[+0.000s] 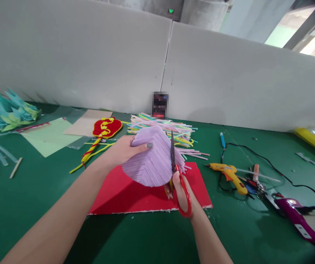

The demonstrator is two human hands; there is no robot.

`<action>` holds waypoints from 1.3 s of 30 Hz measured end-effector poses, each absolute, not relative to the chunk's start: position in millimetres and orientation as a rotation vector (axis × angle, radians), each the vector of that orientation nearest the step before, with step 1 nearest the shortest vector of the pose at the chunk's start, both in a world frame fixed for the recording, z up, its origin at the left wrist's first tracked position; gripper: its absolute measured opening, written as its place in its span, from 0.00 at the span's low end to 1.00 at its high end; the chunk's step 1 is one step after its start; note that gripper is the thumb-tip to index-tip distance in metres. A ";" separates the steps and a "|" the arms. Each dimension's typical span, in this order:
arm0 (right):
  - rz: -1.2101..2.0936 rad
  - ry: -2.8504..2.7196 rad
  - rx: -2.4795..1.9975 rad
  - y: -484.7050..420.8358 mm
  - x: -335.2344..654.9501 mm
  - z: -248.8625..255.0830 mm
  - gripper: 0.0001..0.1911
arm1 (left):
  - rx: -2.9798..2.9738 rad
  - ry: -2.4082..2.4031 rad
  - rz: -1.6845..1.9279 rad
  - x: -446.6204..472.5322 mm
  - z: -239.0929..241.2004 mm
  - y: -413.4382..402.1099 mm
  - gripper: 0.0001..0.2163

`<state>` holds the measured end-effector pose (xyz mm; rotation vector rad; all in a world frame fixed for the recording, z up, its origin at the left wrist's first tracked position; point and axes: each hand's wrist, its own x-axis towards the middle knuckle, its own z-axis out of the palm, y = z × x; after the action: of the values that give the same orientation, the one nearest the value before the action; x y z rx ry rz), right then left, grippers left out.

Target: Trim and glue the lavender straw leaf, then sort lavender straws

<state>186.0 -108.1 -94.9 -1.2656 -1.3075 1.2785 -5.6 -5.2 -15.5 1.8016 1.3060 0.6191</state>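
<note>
My left hand [122,149] grips a lavender leaf-shaped piece [152,165] of pipe cleaners laid side by side in slanting rows, its thumb on top and the other fingers mostly hidden. In my right hand [184,189] are scissors [185,205] with red handles. Their dark blades point away from me, along the right edge of the lavender piece, where uneven pipe cleaner ends [180,160] stick out. Below both hands lies a red board [135,201] with a ragged white front edge. Behind the piece is a pile of pastel pipe cleaners [168,128].
Right of the board, a yellow glue gun [227,173] lies with its black cord near a purple power strip [295,220]. A red and yellow pipe cleaner ornament [106,126], pale green paper [50,137] and teal petals [9,110] lie left. A white partition [91,55] closes the table's back.
</note>
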 end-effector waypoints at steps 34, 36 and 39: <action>1.308 -1.169 -1.387 -108.4 182.3 -88.9 0.28 | 1.847 1.264 0.546 -4.6 -13.6 -7.6 0.20; 1.306 -1.151 -1.393 -109.3 181.2 -86.7 0.28 | 1.851 1.258 0.550 -4.5 -13.7 -7.5 0.20; 1.305 -1.139 -1.389 -110.7 180.4 -86.7 0.28 | 1.850 1.255 0.546 -4.3 -14.2 -7.4 0.20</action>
<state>180.4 -110.7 -86.7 -1.3894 -1.1392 1.3051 -4.3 -7.4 -14.2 1.8495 1.2548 0.5458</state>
